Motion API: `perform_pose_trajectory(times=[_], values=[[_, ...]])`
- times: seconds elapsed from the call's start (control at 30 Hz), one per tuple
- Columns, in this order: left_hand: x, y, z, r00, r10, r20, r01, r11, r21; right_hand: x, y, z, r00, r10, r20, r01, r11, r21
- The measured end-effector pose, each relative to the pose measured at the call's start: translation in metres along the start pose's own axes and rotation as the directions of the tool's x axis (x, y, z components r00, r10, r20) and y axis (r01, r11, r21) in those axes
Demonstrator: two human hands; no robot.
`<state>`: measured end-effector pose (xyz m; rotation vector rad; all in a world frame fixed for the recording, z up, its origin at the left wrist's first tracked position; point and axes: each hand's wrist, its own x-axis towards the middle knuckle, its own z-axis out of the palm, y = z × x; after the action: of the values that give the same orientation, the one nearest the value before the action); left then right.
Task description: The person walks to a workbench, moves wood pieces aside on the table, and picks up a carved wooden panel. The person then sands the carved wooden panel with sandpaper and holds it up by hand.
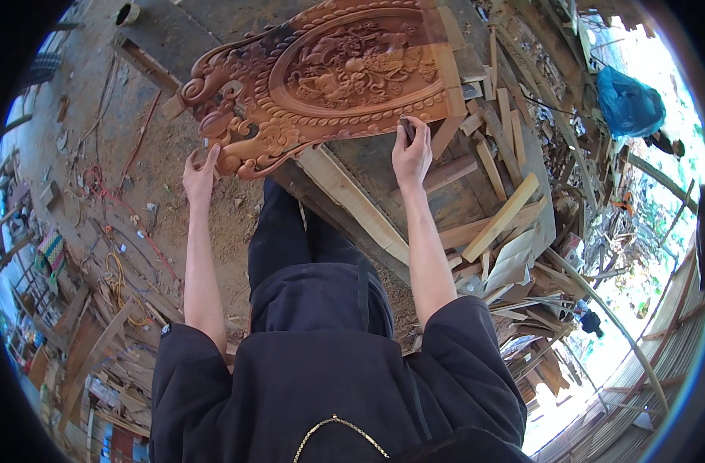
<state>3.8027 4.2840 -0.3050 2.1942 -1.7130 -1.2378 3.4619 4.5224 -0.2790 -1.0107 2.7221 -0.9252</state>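
Note:
A carved reddish-brown wooden panel point(345, 65) lies across the top of the head view, with an oval relief of flowers and fruit and a braided border. Scrollwork point(244, 150) curls along its left end. My left hand point(200, 176) grips the panel's lower left corner, thumb against the scroll; its other fingertips are partly hidden. By the panel's near right edge is my right hand point(413, 158), closed with thumb and fingers pinching a small dark piece point(406, 130). What that piece is made of cannot be made out.
A long pale plank point(356, 197) slants beneath the panel. Wood offcuts point(503, 216) pile up on the right, with a blue plastic bag point(629, 103) beyond. Red cord point(98, 185) and yellow cable point(117, 282) trail over the dirt floor on the left. A short tube-like container point(127, 14) is at the far left.

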Motion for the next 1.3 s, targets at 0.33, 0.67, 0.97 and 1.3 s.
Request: perform_pose_trajectory(times=[0.33,0.67,0.97,1.3], values=[[0.014,-0.01,0.002,0.992,-0.031,0.123,0.045,0.992,-0.115,-0.007,-0.012,0.002,0.995,0.091,0.041,-0.093,0.995,0.04],[0.015,-0.009,0.002,0.993,-0.02,0.114,0.029,0.997,-0.074,-0.014,-0.015,0.003,0.973,0.229,-0.034,-0.229,0.973,-0.003],[0.016,-0.013,0.003,0.998,0.047,0.047,-0.045,0.998,-0.037,-0.012,-0.021,0.012,0.984,0.176,0.038,-0.176,0.984,-0.011],[0.016,-0.014,0.004,0.999,0.037,0.028,-0.037,0.999,0.001,-0.011,-0.008,0.003,0.972,0.236,0.005,-0.234,0.968,-0.088]])
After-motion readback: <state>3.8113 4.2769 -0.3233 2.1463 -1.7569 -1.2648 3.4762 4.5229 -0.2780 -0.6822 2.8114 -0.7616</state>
